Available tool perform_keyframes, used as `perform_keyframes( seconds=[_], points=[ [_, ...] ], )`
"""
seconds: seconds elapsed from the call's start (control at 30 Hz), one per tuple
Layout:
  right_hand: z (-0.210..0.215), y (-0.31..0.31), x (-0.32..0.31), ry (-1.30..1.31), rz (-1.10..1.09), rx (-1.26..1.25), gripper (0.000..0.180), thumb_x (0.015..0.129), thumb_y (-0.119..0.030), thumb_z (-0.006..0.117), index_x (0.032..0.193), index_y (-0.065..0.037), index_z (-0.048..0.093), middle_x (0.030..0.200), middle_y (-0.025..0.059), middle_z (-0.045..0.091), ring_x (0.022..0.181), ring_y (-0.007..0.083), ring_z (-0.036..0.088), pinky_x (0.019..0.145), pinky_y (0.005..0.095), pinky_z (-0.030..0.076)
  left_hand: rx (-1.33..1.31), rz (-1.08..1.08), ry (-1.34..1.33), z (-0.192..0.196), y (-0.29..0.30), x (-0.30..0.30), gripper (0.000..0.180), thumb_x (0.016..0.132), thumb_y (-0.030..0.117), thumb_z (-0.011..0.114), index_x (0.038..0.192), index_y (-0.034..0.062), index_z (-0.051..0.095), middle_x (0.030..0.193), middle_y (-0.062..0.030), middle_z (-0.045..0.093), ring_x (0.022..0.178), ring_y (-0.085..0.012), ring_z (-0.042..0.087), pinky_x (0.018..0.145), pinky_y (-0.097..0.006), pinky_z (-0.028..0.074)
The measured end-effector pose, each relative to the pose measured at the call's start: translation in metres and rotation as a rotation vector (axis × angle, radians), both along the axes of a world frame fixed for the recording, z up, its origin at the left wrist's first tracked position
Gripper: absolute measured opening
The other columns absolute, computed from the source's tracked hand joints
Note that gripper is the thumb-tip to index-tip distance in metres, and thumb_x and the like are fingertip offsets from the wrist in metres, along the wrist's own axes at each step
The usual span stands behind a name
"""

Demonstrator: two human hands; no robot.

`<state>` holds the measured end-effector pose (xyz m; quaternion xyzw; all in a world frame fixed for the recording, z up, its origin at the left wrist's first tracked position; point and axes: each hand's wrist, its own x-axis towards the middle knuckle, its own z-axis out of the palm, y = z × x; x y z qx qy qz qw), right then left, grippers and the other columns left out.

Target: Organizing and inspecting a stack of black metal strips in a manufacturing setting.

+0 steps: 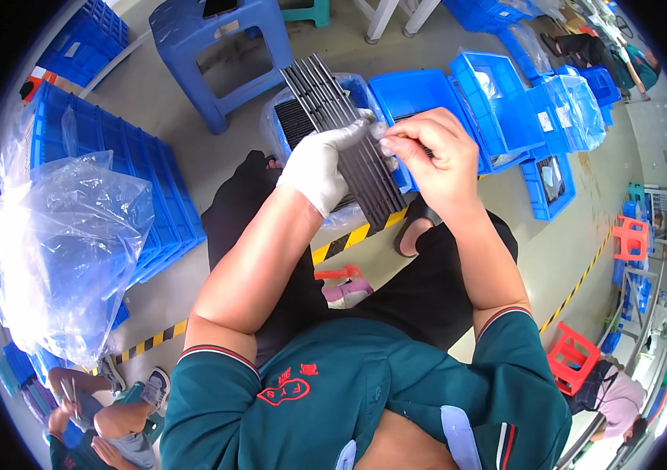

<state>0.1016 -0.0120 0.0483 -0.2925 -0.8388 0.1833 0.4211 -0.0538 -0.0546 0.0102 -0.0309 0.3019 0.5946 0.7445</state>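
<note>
My left hand (319, 166), in a white glove, is closed around a bundle of long, thin black rods (375, 186). The bundle slants from upper left to lower right above a plastic-lined blue bin (358, 90), where more black rods (293, 121) lie. Beside the gloved fingertips, my bare right hand (445, 157) is pinched, thumb against fingers. Something dark and thin shows by its curled fingers, but I cannot make out what it is.
A blue stool (220, 39) stands beyond the bin. Stacked blue crates (126, 157) and clear plastic bags (67, 243) are at left. More blue trays (498, 102) stand at right. Other people (114, 423) sit lower left, lower right and upper right.
</note>
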Motion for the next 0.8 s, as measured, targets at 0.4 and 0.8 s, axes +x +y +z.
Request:
perform_keyframes(
  seconds=[0.4,0.8],
  points=[
    [-0.008,0.001,-0.001,-0.107,0.037,-0.008,0.011,0.072,-0.005,0.078,0.080,-0.005,0.071,0.077,0.0040,0.066,0.074,0.0183,0.060,0.064,0.0290,0.048,-0.002,0.006,0.003,-0.002,-0.001,-0.001,0.018,0.095,0.009,0.055,0.109,0.0012,0.064,0.100,-0.0117,0.067,0.090,-0.0239,0.066,0.082,-0.037,0.054],
    [-0.010,-0.006,-0.009,-0.277,0.056,0.323,0.014,0.068,-0.016,0.076,0.077,-0.011,0.066,0.076,0.0007,0.062,0.075,0.0224,0.058,0.067,0.0354,0.047,0.016,0.026,0.059,-0.017,0.002,0.001,0.017,0.095,0.008,0.055,0.108,0.0005,0.063,0.100,-0.0131,0.066,0.090,-0.0248,0.065,0.083,-0.037,0.053]
  ],
)
